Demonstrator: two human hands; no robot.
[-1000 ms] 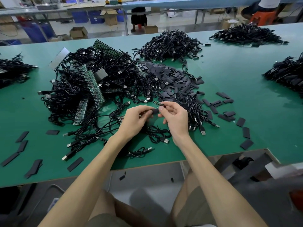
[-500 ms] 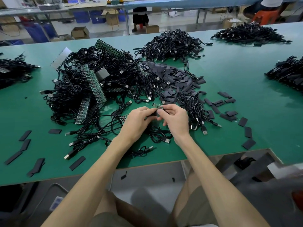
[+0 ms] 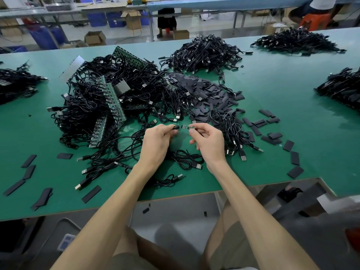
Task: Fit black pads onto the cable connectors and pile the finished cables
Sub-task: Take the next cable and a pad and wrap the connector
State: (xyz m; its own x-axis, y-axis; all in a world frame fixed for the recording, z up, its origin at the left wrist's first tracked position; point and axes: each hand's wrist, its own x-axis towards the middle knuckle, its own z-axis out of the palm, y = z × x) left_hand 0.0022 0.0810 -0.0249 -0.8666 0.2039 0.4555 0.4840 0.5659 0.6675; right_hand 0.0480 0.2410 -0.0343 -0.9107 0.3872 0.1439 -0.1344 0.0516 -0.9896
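Beyond the far edge of the green bench (image 3: 272, 98), a workshop floor with cardboard boxes (image 3: 95, 38), blue crates (image 3: 97, 19) and an orange stool (image 3: 315, 21) is seen. At the left edge a heap of black cables (image 3: 15, 82) is piled, and loose pads (image 3: 29, 172) are scattered towards the near left corner. Left of the middle a large cable tangle (image 3: 91, 114) is spread, with green circuit-board strips (image 3: 114, 103) buried in it.

By the middle of the near edge both hands are held above the bench. A small black pad (image 3: 176, 127) is pinched at the fingertips of the left hand (image 3: 155, 143), its fingers curled. A small green connector board (image 3: 187, 127) is pinched at its right end between thumb and forefinger of the right hand (image 3: 208, 141), the remaining fingers loosely curled. Pad and connector board are held end to end with a narrow gap between them. Whether the coiled cable (image 3: 187, 160) lying on the bench under the hands is joined to that board cannot be told.

Behind the hands a mound of pads (image 3: 206, 92) is heaped, and nearer the far edge a cable pile (image 3: 204, 53). Strewn pads (image 3: 272, 136) are seen right of the hands. Further piles lie at the far right corner (image 3: 296, 40) and along the right edge (image 3: 342, 88).
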